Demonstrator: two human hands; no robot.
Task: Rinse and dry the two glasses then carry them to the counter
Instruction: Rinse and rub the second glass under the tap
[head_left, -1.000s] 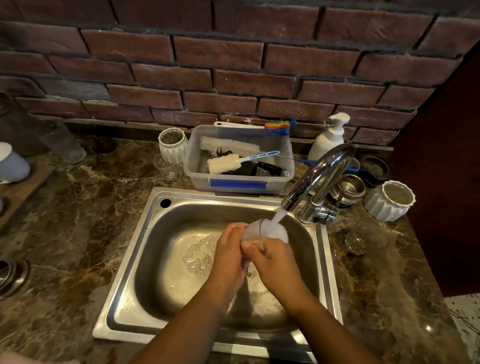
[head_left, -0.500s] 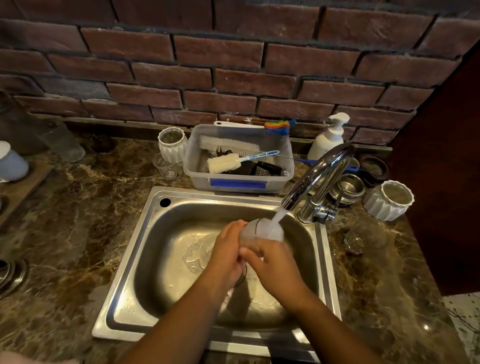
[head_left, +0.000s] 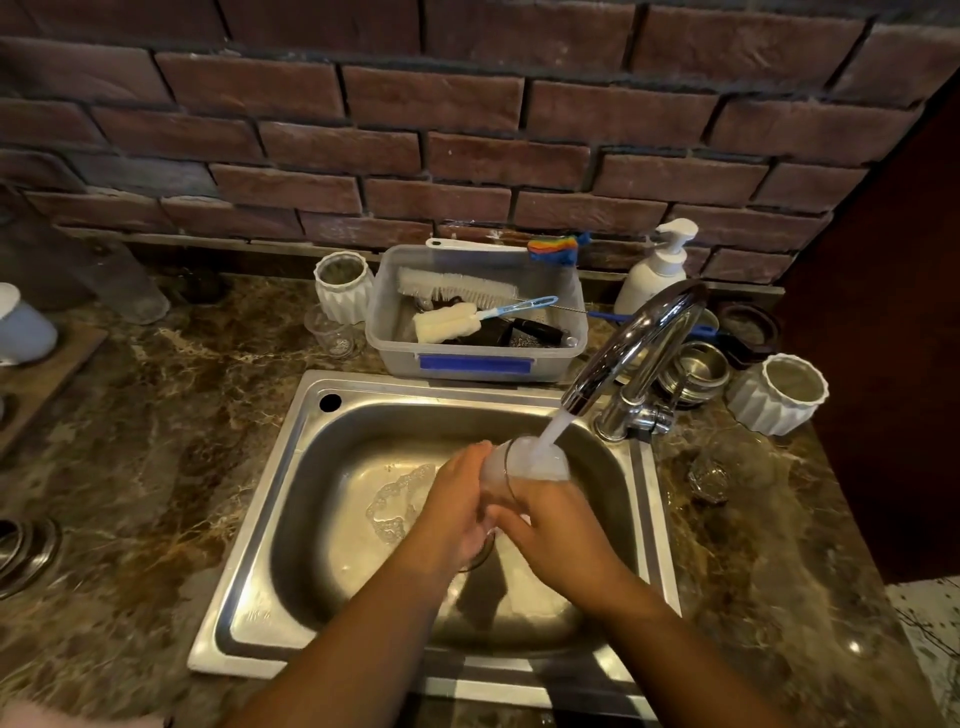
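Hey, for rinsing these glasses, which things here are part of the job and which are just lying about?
In the job: glass held by left hand and right hand, running faucet, sink, possibly the clear glass right of it.
Lying about: brush tub, soap dispenser, white ribbed pots, stacked metal bowls.

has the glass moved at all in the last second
No. The glass stays under the running stream, just below and left of the tap tip, as before.
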